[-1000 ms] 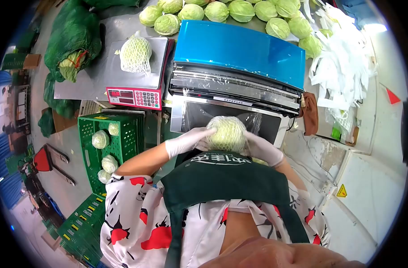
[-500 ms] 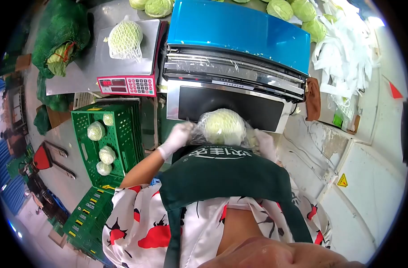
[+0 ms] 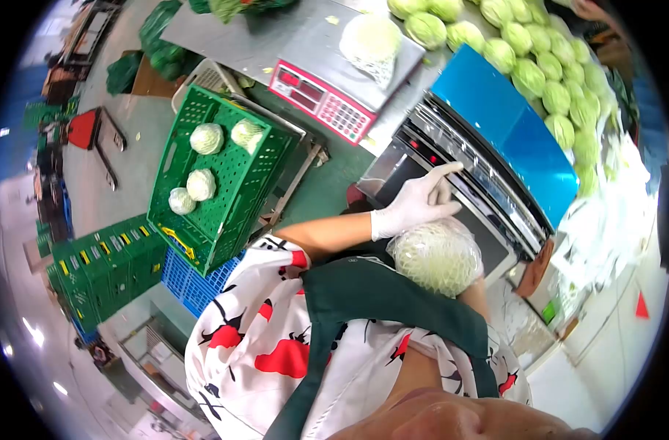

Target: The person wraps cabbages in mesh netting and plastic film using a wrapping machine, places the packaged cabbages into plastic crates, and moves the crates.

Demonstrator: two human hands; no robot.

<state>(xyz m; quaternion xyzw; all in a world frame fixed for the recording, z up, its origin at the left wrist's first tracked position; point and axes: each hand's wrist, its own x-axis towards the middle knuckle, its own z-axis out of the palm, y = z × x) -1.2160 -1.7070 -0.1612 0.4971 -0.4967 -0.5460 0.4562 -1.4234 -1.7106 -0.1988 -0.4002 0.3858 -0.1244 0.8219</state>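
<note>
A round cabbage (image 3: pixel 435 257) in white foam netting and clear film is held up close in front of my apron. Behind and under it my right hand is mostly hidden; only the wrist (image 3: pixel 476 295) shows at its lower right, and the hand appears to support it. My gloved left hand (image 3: pixel 421 199) is just above the cabbage, index finger stretched to the front edge of the blue-lidded wrapping machine (image 3: pixel 506 125) and the other fingers loosely bent. Red lights glow on the machine near that fingertip. Its dark plate (image 3: pixel 406 174) lies partly beneath my hand.
Left of the machine, a red-fronted scale (image 3: pixel 321 101) bears a netted cabbage (image 3: pixel 371 45). A green crate (image 3: pixel 228 180) holds several wrapped cabbages. Bare cabbages (image 3: pixel 543 73) are piled behind the machine. White foam nets (image 3: pixel 609 213) lie at right; stacked green crates (image 3: pixel 107 268) stand at left.
My view has turned, so the machine now sits at the right. My left hand has let go of the film's side and reached up to the machine. The cabbage is now off the plate's front.
</note>
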